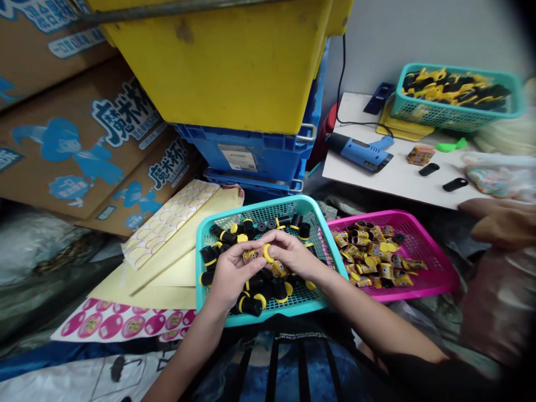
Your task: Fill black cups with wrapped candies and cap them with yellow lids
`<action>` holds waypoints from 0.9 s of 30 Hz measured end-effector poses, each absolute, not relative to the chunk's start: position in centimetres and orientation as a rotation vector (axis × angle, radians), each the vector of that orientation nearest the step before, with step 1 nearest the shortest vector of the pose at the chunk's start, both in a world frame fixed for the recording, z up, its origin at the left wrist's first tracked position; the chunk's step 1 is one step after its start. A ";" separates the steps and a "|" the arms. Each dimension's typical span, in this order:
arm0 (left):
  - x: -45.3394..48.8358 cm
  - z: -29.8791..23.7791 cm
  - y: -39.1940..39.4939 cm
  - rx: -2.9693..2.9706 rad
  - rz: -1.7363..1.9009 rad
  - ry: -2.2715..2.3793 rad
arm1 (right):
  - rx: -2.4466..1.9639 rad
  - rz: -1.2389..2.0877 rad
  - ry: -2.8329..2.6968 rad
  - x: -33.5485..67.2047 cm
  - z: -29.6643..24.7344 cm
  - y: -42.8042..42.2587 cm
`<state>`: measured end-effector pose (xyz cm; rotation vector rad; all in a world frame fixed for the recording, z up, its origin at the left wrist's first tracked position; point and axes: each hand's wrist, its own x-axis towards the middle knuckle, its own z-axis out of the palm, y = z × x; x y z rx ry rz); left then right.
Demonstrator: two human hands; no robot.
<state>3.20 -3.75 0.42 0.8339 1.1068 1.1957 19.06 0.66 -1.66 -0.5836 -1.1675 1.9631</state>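
My left hand [232, 273] and my right hand [291, 254] meet above a teal plastic mesh basket [251, 209]. Between them they hold a small cylinder [254, 256] with a colourful printed label and a yellow cap, my right fingers at the yellow end. Several black cylinders with yellow caps or rings [251, 305] lie loose in the basket under my hands. To the right, a pink mesh basket [422, 245] holds several labelled cylinders [368, 268].
A sheet of round pink stickers [121, 321] and cream sheets [167, 220] lie left of the baskets. Another person's hand [498, 223] is at right. Beyond stand a white table [377, 176] with a blue hot-air gun [360, 152], a teal basket [456, 100], and stacked crates [209, 67].
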 end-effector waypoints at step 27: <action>-3.4 -1.7 0.8 1.956 0.379 1.417 | -1.969 0.602 -1.835 29.9 1.4 1.4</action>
